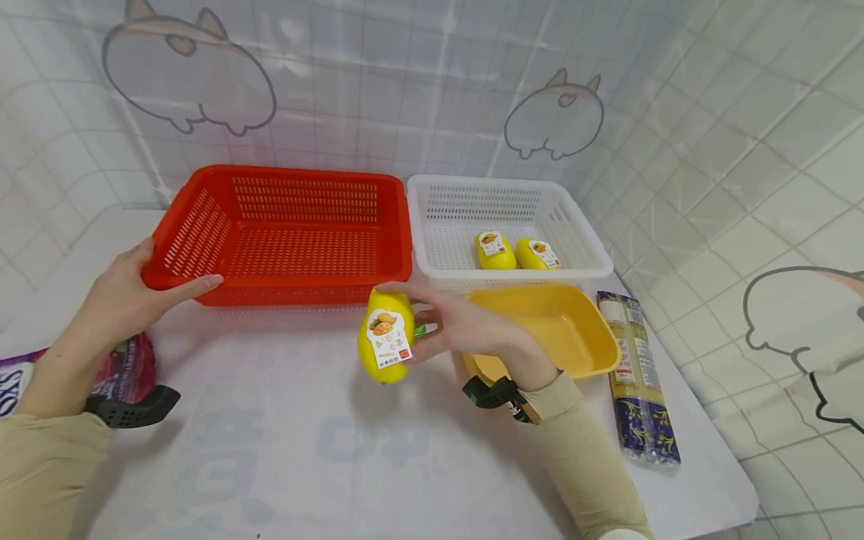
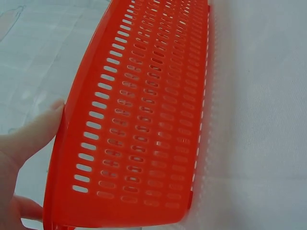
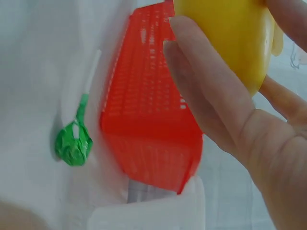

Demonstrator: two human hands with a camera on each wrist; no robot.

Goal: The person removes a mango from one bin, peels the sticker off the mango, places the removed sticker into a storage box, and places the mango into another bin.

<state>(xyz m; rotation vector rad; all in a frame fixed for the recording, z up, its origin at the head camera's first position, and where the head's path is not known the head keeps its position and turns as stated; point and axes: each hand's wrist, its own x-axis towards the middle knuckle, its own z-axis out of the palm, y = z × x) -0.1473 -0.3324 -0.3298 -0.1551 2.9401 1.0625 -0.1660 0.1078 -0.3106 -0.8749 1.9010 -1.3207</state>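
Observation:
My right hand (image 1: 466, 319) grips a yellow mango (image 1: 381, 371) with a white picture label, held above the table in front of the red basket (image 1: 304, 291). In the right wrist view, several fingers wrap the mango (image 3: 230, 38). My left hand (image 1: 128, 292) holds the front left corner of the basket, thumb along the front rim. The left wrist view shows that thumb against the rim of the perforated basket (image 2: 144, 120). Behind my right hand, a green-wrapped lollipop (image 3: 73, 146) lies on the table; the head view shows only a bit of it.
Two labelled mangoes (image 1: 496, 255) lie in the white basket (image 1: 432, 225), right of the red one. A yellow basin (image 1: 574, 330) stands before it, partly behind my right wrist. Noodle packs (image 1: 637, 375) lie at the right; a purple bag (image 1: 135, 367) is under my left forearm. Tiled-pattern sheeting rises behind.

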